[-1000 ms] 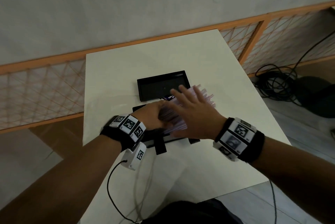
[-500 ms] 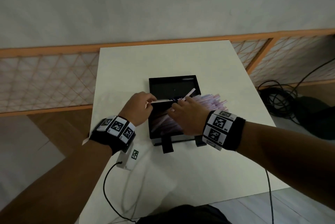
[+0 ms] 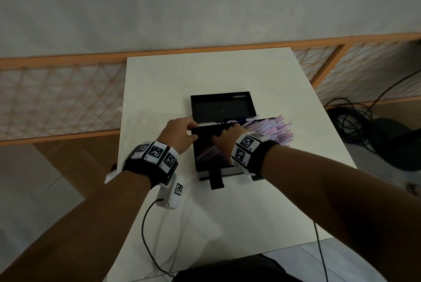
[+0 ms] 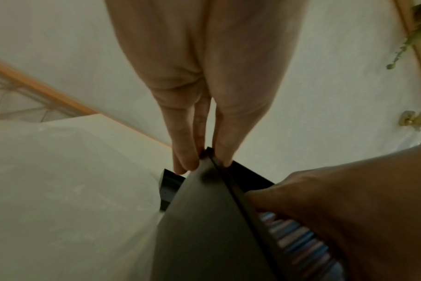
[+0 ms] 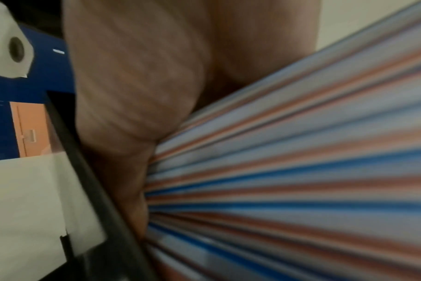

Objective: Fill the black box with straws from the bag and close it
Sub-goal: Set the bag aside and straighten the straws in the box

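Black box (image 3: 210, 156) sits mid-table, straws (image 3: 272, 129) overhanging its right edge; left hand (image 3: 178, 132) pinches the box's far corner; right hand (image 3: 227, 137) presses straws, fingers flat; advise tucking overhang inside before closing.

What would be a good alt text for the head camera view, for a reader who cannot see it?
Two hands work at an open black box on a white table: the left hand grips its far left corner, and the right hand reaches in among striped straws that stick out past its right side. Another black tray lies behind.
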`<state>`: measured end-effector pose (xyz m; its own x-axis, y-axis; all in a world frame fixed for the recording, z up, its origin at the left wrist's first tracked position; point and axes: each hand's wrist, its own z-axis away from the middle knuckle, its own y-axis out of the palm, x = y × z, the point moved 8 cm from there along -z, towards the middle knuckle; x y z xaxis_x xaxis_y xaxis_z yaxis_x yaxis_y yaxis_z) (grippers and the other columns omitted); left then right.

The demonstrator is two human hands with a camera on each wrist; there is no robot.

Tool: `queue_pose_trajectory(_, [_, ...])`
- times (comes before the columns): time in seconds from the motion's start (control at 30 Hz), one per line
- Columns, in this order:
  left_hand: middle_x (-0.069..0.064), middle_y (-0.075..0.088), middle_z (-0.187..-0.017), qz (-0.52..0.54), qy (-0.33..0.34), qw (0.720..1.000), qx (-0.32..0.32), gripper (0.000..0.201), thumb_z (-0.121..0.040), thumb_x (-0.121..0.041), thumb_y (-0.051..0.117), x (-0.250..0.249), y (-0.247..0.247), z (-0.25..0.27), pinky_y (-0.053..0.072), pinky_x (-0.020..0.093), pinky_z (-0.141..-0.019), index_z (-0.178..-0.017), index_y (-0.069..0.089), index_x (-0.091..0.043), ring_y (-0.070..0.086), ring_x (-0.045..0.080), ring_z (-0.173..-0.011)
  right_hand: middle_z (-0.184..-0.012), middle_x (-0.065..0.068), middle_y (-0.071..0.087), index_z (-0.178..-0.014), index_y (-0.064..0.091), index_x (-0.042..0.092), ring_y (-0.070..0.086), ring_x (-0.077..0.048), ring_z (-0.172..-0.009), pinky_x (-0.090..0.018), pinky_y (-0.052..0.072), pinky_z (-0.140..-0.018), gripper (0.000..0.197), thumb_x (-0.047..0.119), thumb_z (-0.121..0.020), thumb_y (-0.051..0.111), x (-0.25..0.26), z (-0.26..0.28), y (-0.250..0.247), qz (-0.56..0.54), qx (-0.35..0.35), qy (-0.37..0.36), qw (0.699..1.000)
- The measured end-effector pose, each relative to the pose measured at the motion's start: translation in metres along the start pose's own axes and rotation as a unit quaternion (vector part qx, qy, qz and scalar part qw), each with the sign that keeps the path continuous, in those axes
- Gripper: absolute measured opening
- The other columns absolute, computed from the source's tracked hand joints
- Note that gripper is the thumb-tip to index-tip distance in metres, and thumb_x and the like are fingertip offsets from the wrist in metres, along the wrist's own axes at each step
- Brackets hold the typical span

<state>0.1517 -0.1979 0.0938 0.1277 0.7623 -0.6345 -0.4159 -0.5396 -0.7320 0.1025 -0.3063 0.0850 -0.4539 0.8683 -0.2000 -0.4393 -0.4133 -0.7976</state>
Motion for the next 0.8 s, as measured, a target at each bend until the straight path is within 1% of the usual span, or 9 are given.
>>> queue_pose_trajectory(0.07, [0.011,0.069,-0.100,0.032,-0.031,0.999,-0.015,0.015,-0.084,-0.009,0.060,0.002,0.000,-0.003,0.056,0.038,-0.082,-0.097,0.065,-0.016,0.068,0.025,-0.081,-0.124,-0.013,0.057,-0.131,0.042,0.013,0.053,-0.032,-0.115,-0.044,0.035,-0.099,0.044,0.024,-0.090,0.052,-0.001,-0.002,0.000,0.001,0.006,0.001,1.000])
queue_pose_trajectory(0.17, [0.012,0.071,-0.088,0.056,-0.059,0.996,-0.027,0.014,-0.082,-0.007,0.057,0.005,0.001,-0.005,0.059,0.042,-0.075,-0.087,0.066,-0.018,0.069,0.027,-0.074,-0.114,-0.011,0.063,-0.125,0.046,0.012,0.059,-0.032,-0.105,-0.042,0.039,-0.094,0.037,0.023,-0.090,0.050,0.001,-0.001,-0.003,0.025,-0.039,-0.024,0.999])
queue_pose_trajectory(0.37, [0.009,0.068,-0.084,0.076,-0.054,0.995,-0.035,0.015,-0.083,-0.004,0.059,0.005,-0.002,-0.005,0.059,0.040,-0.075,-0.090,0.070,-0.013,0.069,0.026,-0.069,-0.110,-0.011,0.064,-0.118,0.048,0.011,0.062,-0.032,-0.100,-0.039,0.042,-0.086,0.030,0.019,-0.089,0.048,0.000,0.009,-0.015,0.041,-0.090,-0.052,0.994])
queue_pose_trajectory(0.47, [0.010,0.070,-0.090,0.079,-0.056,0.995,-0.022,0.014,-0.085,-0.008,0.058,0.007,-0.003,-0.004,0.058,0.037,-0.078,-0.087,0.068,-0.018,0.069,0.028,-0.077,-0.104,-0.009,0.065,-0.116,0.044,0.012,0.064,-0.031,-0.096,-0.037,0.042,-0.082,0.029,0.015,-0.088,0.048,-0.007,0.014,-0.021,0.050,-0.109,-0.042,0.992])
queue_pose_trajectory(0.5, [0.010,0.070,-0.097,0.062,-0.049,0.997,-0.019,0.014,-0.087,-0.011,0.056,0.006,-0.004,-0.004,0.055,0.032,-0.081,-0.090,0.067,-0.018,0.067,0.027,-0.086,-0.102,-0.008,0.066,-0.116,0.043,0.012,0.064,-0.030,-0.094,-0.037,0.042,-0.082,0.030,0.015,-0.086,0.050,-0.009,0.015,-0.021,0.052,-0.110,-0.036,0.992])
queue_pose_trajectory(0.57, [0.007,0.067,-0.113,0.036,-0.016,0.999,-0.028,0.021,-0.093,-0.019,0.051,-0.002,-0.009,-0.002,0.043,0.024,-0.085,-0.107,0.066,-0.016,0.062,0.023,-0.104,-0.098,-0.008,0.066,-0.116,0.041,0.012,0.065,-0.030,-0.091,-0.037,0.041,-0.080,0.033,0.014,-0.085,0.053,-0.010,0.016,-0.019,0.062,-0.110,-0.027,0.992])
queue_pose_trajectory(0.67, [0.002,0.059,-0.130,0.052,0.051,0.997,0.016,0.035,-0.096,-0.030,0.047,-0.026,-0.006,0.007,0.034,0.020,-0.091,-0.128,0.055,-0.018,0.053,0.017,-0.120,-0.099,-0.010,0.066,-0.120,0.041,0.011,0.064,-0.032,-0.092,-0.038,0.040,-0.081,0.036,0.016,-0.086,0.051,-0.012,0.018,-0.017,0.068,-0.136,-0.005,0.988])
queue_pose_trajectory(0.73, [0.000,0.053,-0.136,0.030,0.075,0.993,0.088,0.051,-0.090,-0.040,0.055,-0.034,0.006,0.012,0.033,0.020,-0.092,-0.137,0.044,-0.022,0.049,0.014,-0.123,-0.102,-0.013,0.065,-0.122,0.040,0.010,0.063,-0.033,-0.094,-0.040,0.040,-0.082,0.034,0.016,-0.089,0.046,-0.014,0.020,-0.018,0.064,-0.157,0.006,0.985])
queue_pose_trajectory(0.8, [0.001,0.047,-0.140,-0.011,0.085,0.986,0.144,0.080,-0.077,-0.046,0.071,-0.033,0.018,0.014,0.035,0.023,-0.094,-0.143,0.032,-0.024,0.046,0.016,-0.125,-0.104,-0.015,0.064,-0.125,0.039,0.008,0.061,-0.035,-0.095,-0.041,0.040,-0.084,0.036,0.016,-0.090,0.044,-0.017,0.022,-0.019,0.059,-0.176,0.012,0.983])
